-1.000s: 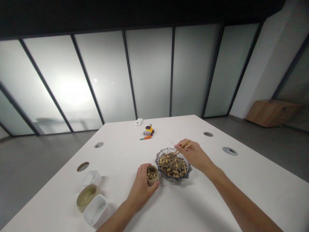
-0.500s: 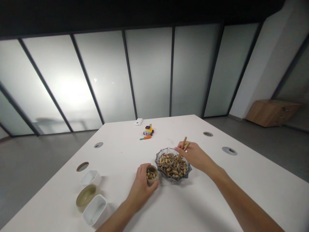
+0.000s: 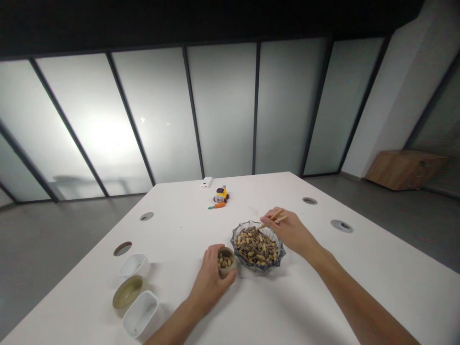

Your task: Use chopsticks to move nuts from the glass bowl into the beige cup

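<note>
My left hand [image 3: 212, 274] is wrapped round a small beige cup [image 3: 227, 272] that stands on the white table. Several nuts, pistachio-like in look, lie inside the cup. In my right hand [image 3: 282, 227] is a pair of wooden chopsticks [image 3: 276, 218], closed between the fingers and tilted low. Their tips reach the far part of a clear glass bowl [image 3: 240, 258] with a jagged rim. Striped sunflower seeds and paler nuts [image 3: 256, 247] fill this bowl, which sits just right of the cup. Whether the tips pinch anything is too small to tell.
At the left stand two white dishes [image 3: 135, 262] and an olive-green bowl [image 3: 126, 293]. Farther back are a yellow toy vehicle [image 3: 221, 194], an orange toy carrot [image 3: 217, 205] and a white box-like device [image 3: 206, 182]. Round holes [image 3: 122, 248] pierce the table near its sides.
The chopsticks have swung from steep to nearly flat, and their tips have shifted from the bowl's middle toward its far left part. My left hand and the cup have stayed put.
</note>
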`<state>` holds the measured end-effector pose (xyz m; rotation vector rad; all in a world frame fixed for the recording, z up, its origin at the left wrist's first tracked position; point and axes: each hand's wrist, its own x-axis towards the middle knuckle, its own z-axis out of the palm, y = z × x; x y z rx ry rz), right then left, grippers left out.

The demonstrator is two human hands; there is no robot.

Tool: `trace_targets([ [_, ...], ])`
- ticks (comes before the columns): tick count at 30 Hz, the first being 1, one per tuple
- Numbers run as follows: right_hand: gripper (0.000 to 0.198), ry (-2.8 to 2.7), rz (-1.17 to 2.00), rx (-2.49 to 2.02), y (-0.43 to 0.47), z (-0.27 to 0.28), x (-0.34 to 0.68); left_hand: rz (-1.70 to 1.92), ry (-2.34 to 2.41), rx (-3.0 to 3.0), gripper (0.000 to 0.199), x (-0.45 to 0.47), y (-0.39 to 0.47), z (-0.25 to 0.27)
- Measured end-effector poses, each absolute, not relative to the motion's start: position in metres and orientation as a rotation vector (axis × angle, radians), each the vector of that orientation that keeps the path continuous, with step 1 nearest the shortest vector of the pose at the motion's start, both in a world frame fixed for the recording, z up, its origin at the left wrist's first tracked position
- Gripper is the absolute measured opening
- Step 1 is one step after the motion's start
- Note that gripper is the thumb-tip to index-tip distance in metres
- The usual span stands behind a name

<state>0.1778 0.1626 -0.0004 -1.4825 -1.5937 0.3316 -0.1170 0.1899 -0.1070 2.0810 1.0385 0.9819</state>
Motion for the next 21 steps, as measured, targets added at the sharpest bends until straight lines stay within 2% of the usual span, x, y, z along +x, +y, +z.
trace_targets([
  [8, 0.033, -1.595, 0.367, -1.503, 0.1595, 0.006, 0.1701, 0.974, 1.056, 2.074, 0.058, -0.1168, 0.1905, -0.1098],
  [21, 0.039, -1.667, 0.341, -1.605, 0.1575, 0.01, 0.175, 0.958, 1.053, 2.071, 0.059, -0.1167, 0.193, -0.1146],
])
